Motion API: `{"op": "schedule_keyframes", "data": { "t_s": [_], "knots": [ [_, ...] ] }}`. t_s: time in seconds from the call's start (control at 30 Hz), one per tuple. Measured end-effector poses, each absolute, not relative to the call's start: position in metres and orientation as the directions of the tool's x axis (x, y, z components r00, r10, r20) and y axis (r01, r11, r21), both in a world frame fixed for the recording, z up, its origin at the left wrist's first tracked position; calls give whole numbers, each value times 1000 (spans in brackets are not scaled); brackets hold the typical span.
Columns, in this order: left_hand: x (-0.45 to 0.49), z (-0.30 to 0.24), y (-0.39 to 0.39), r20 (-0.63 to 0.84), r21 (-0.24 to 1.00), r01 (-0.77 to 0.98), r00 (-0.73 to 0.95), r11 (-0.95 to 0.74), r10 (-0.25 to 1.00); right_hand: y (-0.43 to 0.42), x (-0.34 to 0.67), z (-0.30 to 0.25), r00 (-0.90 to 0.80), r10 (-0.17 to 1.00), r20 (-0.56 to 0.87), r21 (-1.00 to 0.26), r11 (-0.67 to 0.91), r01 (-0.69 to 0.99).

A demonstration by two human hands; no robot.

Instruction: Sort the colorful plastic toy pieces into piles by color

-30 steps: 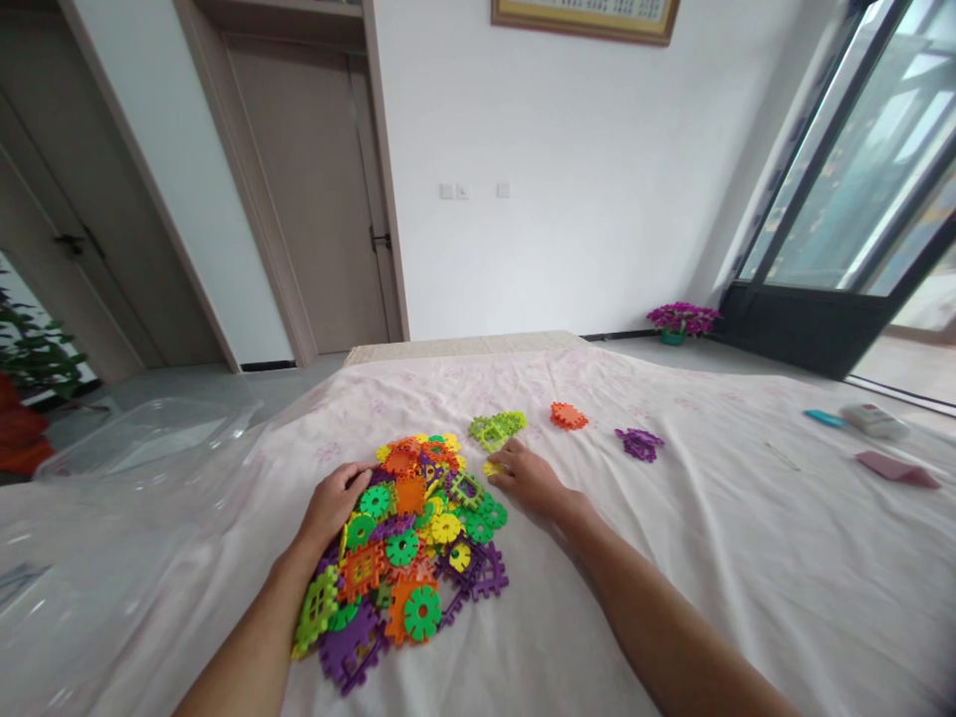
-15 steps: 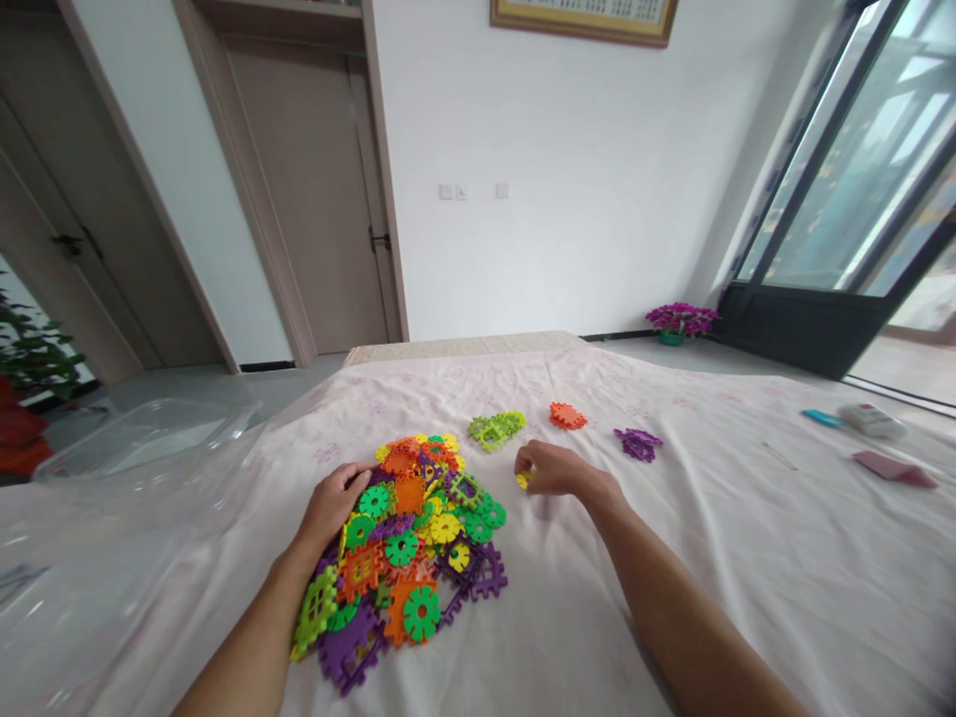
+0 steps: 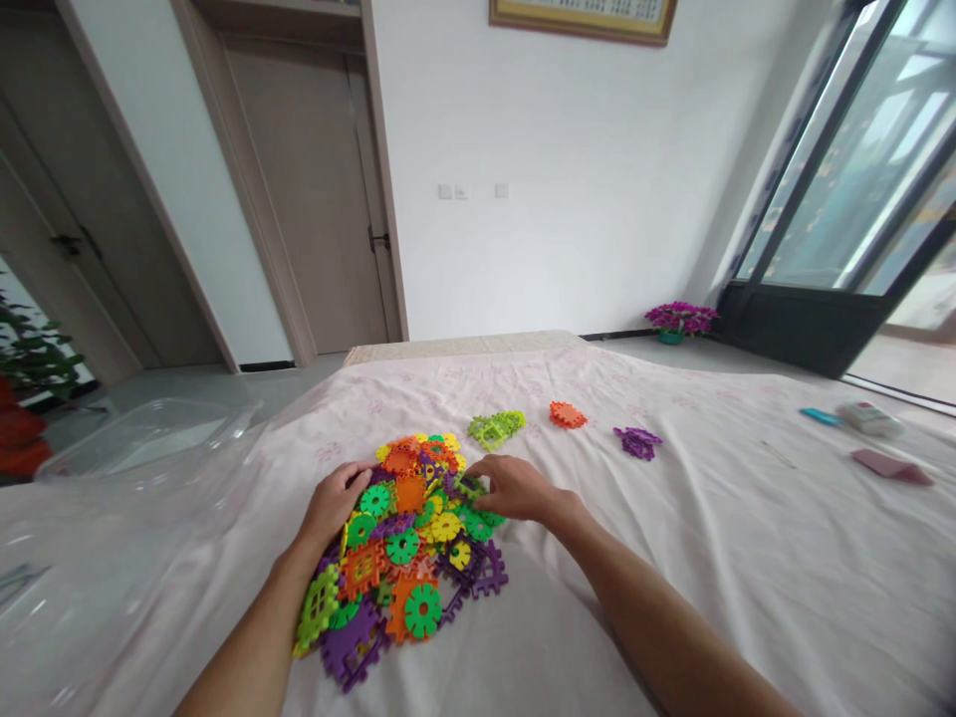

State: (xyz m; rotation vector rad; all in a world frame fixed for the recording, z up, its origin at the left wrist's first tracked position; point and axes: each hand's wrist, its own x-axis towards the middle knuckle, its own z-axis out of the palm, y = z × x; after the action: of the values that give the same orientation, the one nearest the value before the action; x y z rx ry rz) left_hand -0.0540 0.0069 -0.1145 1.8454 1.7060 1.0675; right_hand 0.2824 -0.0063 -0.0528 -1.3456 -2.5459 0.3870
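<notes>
Swung left to the toothed pieces (image 3: 394,543) nearer the cloth's (image 3: 672,578) left edge, the right hand (image 3: 515,486), grip unclear, could snag and scatter them beside the unclenched left hand (image 3: 336,505).

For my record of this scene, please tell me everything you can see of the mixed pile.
The pile is a loose heap of thin pieces that look like plastic, in orange, purple, yellow and green. There are notched discs and squares with toothed edges, some with window-like holes. They overlap at various tilts on the pale cloth. The left hand rests against its left side; the right hand is at its upper right edge. Lower layers are hidden.
</notes>
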Motion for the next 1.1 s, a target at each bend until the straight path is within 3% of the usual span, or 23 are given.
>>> {"op": "schedule_keyframes", "data": {
  "t_s": [0.13, 0.27, 0.37, 0.47, 0.53, 0.63, 0.77, 0.93, 1.1],
  "knots": [
    [-54, -114, 7, 246, 740, 652, -33, -165, 969, 2, 291, -50, -536, 836, 114, -440, 526, 728],
    [-53, -111, 5, 240, 743, 651, -42, -156, 970, 8, 295, -50, -386, 894, 228, -478, 448, 756],
    [-53, -111, 5, 238, 745, 649, -46, -152, 970, 14, 296, -57, -280, 955, 99, -640, 277, 716],
    [-53, -111, 5, 235, 746, 648, -43, -152, 971, 22, 296, -69, -209, 977, -34, -828, 90, 554],
    [-53, -112, 6, 236, 745, 649, -43, -152, 971, 28, 296, -76, -152, 988, -30, -938, 25, 346],
    [-53, -112, 6, 230, 745, 650, -42, -148, 972, 38, 300, -84, 20, 997, 71, -994, 69, 79],
    [-53, -112, 5, 239, 738, 656, -35, -158, 970, 44, 313, -84, 182, 967, 181, -980, 162, 114],
    [-53, -111, 5, 247, 728, 666, -34, -162, 969, 32, 318, -71, -174, 983, 61, -901, 130, 414],
    [-53, -112, 6, 244, 740, 653, -36, -162, 969, 19, 311, -59, -503, 861, -77, -706, 309, 637]
  ]
}}
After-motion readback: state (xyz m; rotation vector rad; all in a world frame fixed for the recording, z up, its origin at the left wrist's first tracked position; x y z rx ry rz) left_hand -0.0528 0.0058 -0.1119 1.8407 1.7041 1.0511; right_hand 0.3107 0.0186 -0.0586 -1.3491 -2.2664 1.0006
